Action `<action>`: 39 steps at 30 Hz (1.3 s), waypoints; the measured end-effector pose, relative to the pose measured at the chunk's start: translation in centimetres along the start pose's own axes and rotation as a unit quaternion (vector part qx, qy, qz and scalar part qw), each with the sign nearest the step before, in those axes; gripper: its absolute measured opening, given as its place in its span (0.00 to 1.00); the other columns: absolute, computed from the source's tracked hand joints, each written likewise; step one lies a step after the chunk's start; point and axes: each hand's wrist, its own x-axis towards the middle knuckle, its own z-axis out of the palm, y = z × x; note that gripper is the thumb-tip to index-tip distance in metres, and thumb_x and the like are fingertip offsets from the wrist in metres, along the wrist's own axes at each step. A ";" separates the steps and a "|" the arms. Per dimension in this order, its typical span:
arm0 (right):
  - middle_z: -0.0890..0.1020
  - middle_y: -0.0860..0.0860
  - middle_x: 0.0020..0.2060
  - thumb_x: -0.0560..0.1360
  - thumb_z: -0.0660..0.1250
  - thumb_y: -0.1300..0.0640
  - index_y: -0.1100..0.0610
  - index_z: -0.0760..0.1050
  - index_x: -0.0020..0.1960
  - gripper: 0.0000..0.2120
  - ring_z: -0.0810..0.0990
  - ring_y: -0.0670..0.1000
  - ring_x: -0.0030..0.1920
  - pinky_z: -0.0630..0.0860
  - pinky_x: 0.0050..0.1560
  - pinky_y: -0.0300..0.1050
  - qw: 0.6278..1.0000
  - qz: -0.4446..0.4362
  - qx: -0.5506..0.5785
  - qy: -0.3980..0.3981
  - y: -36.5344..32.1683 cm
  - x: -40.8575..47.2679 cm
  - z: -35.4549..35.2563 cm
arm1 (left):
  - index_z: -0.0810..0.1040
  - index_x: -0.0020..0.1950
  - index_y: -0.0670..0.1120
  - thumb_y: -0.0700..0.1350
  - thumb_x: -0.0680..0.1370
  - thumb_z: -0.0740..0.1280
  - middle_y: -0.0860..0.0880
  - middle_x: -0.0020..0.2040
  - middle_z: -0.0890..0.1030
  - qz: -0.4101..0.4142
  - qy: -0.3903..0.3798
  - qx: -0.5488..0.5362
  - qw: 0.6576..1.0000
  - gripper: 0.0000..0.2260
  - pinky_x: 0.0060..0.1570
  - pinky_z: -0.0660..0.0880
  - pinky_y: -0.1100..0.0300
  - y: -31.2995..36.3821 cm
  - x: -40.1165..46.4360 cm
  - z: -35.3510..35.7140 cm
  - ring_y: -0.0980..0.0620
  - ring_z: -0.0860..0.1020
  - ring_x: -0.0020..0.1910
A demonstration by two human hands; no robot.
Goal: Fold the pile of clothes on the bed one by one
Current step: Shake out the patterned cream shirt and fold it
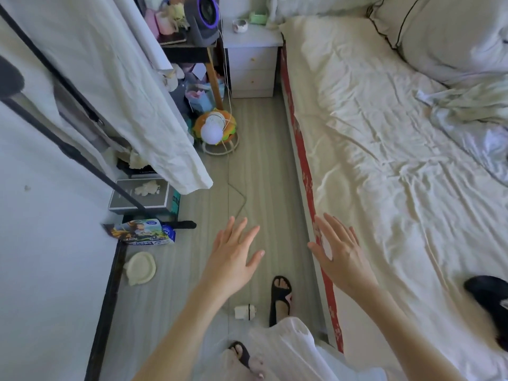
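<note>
The bed (384, 188) with a wrinkled cream sheet fills the right half of the head view. Crumpled pale clothes (472, 111) lie at its far right, partly cut off by the frame edge. A dark garment (489, 301) lies at the bed's right edge, lower down. My left hand (233, 257) hovers over the floor with fingers spread, holding nothing. My right hand (341, 248) hovers over the bed's red side edge (308, 174), fingers straight and empty. Both hands are well apart from the clothes.
A narrow strip of floor (255, 160) runs between the bed and a fabric wardrobe (96, 78) on the left. A white nightstand (253, 64) stands at the far end. A burger-shaped lamp (215, 130), a box (140, 196), a packet (140, 232) and a small white object (244, 312) lie on the floor.
</note>
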 end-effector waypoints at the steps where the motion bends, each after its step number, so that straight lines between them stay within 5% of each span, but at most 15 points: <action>1: 0.62 0.52 0.74 0.79 0.58 0.46 0.51 0.59 0.75 0.27 0.56 0.51 0.75 0.52 0.75 0.58 1.000 0.001 -0.002 -0.002 0.5 1.5 -0.1 | 0.54 0.77 0.53 0.57 0.81 0.54 0.50 0.78 0.50 0.000 0.000 0.002 1.000 0.25 0.75 0.45 0.50 -0.1 1.4 -0.2 0.51 0.40 0.77; 7: 0.56 0.49 0.76 0.78 0.53 0.41 0.47 0.54 0.76 0.28 0.50 0.49 0.76 0.42 0.76 0.53 1.000 -0.006 -0.025 -0.018 4.7 12.9 -3.3 | 0.54 0.77 0.53 0.58 0.80 0.54 0.50 0.78 0.49 -0.027 0.005 0.011 1.000 0.26 0.75 0.45 0.51 1.1 12.7 -2.4 0.50 0.41 0.77; 15: 0.57 0.49 0.76 0.78 0.55 0.41 0.48 0.54 0.76 0.29 0.51 0.50 0.76 0.42 0.76 0.53 0.999 0.017 -0.027 -0.004 9.9 24.9 -9.6 | 0.54 0.77 0.52 0.55 0.81 0.55 0.50 0.78 0.49 -0.010 0.034 -0.001 0.999 0.25 0.75 0.47 0.49 5.4 26.4 -7.1 0.50 0.41 0.77; 31: 0.52 0.48 0.77 0.79 0.53 0.40 0.46 0.50 0.77 0.29 0.48 0.49 0.77 0.43 0.76 0.53 0.976 0.216 -0.038 0.009 18.0 44.6 -12.3 | 0.57 0.76 0.52 0.56 0.80 0.56 0.50 0.78 0.54 0.145 -0.064 0.043 0.986 0.25 0.74 0.51 0.49 5.1 57.6 -10.9 0.49 0.46 0.77; 39: 0.57 0.49 0.76 0.79 0.55 0.40 0.47 0.53 0.77 0.29 0.51 0.49 0.77 0.45 0.75 0.52 0.937 0.347 -0.006 0.043 25.6 48.1 -14.0 | 0.52 0.77 0.52 0.56 0.81 0.54 0.51 0.78 0.48 0.241 -0.205 0.105 0.943 0.26 0.74 0.46 0.54 11.2 70.4 -8.3 0.50 0.43 0.77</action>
